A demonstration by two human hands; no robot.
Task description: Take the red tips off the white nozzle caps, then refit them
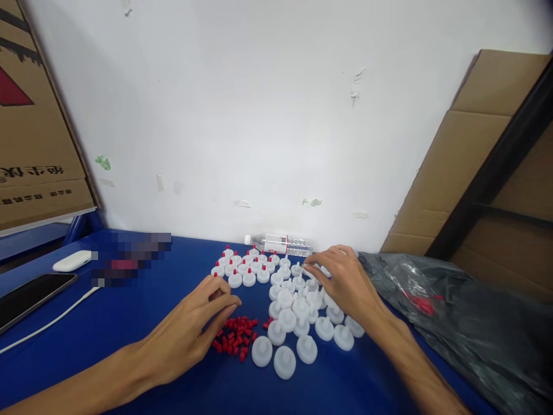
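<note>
The left hand [194,320] hangs palm down with its fingers curled and its thumb and forefinger tips close together; whether anything is pinched between them I cannot tell. Just below and to the right of those fingertips lies a loose heap of small red caps [235,334] on the blue table [142,317]. The right hand [345,282] reaches over the far right part of a crowd of white lids [285,320], its fingers bent and its thumb and forefinger near each other, beside a lid's nozzle; I cannot tell whether they grip one. These bare lids stand mostly nozzle up, spreading from under the right hand toward the near edge, to the right of the red heap.

Beyond the left hand's knuckles, between the hands, is a group of red-tipped lids [249,278], standing upright close together. Behind them a clear bottle [276,244] lies on its side near the white wall [276,115]. Right of the right forearm spreads a dark plastic bag [466,323]. Far to the left are a phone [30,297], a white case [71,261] and a white cable [52,325].
</note>
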